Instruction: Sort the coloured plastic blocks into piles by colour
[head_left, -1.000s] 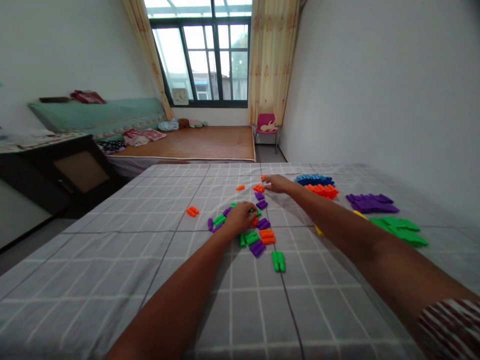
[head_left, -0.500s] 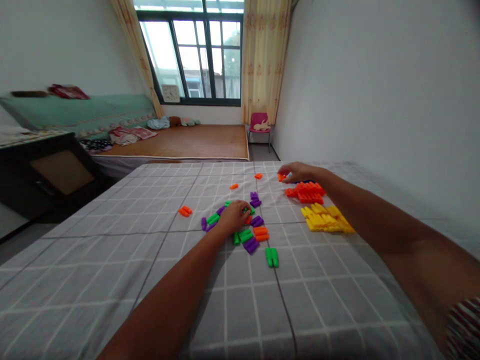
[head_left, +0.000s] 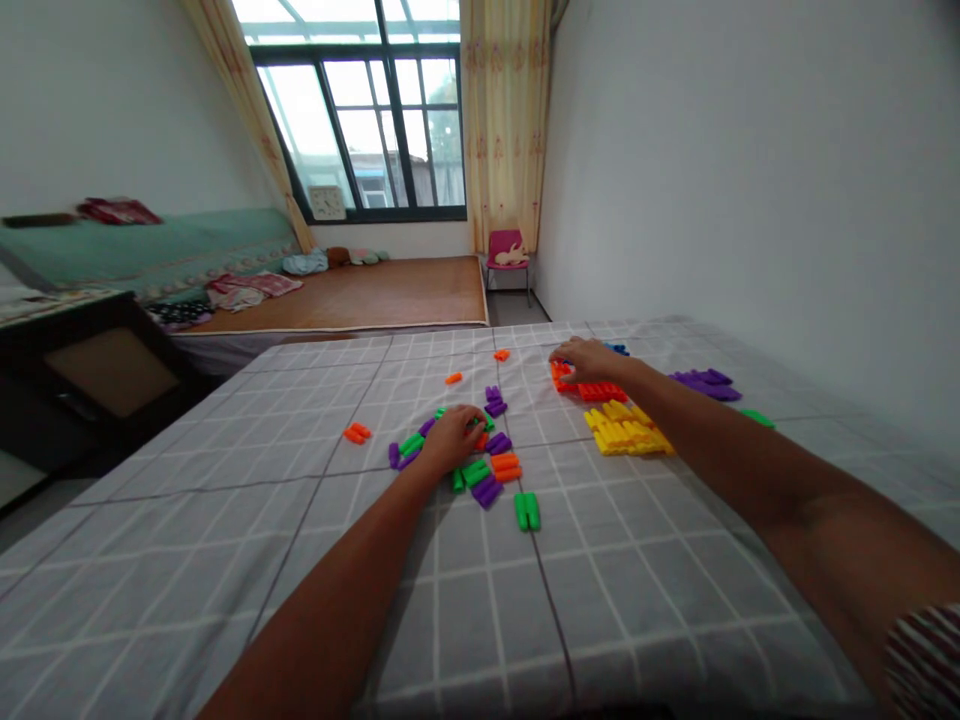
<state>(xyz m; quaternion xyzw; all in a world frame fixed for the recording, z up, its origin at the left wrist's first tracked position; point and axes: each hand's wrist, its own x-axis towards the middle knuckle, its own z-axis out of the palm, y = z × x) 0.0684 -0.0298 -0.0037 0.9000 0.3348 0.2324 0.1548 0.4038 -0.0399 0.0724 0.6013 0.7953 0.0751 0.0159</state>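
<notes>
My left hand (head_left: 452, 440) rests among a loose scatter of plastic toy blocks, its fingers curled down; what they grip is mostly hidden. Around it lie purple blocks (head_left: 487, 491), green blocks (head_left: 475, 472) and an orange block (head_left: 505, 466). Farther out, my right hand (head_left: 589, 358) is closed with its fingertips on an orange block (head_left: 559, 376), at the left end of a red-orange group (head_left: 602, 392). Just nearer than that group sits a cluster of yellow blocks (head_left: 626, 430), partly behind my right forearm.
Purple blocks (head_left: 706, 384) and a green block (head_left: 757, 418) lie beyond my right forearm. Blue blocks (head_left: 617, 349) show behind my right hand. Single orange blocks (head_left: 357, 433) lie farther left and back on the checked cloth (head_left: 285, 590). A wall (head_left: 735, 160) rises at the right.
My right hand has brought the orange block down and nearer, to the red-orange group. My left hand stays among the scattered blocks. The view has turned slightly right, revealing purple and green blocks there.
</notes>
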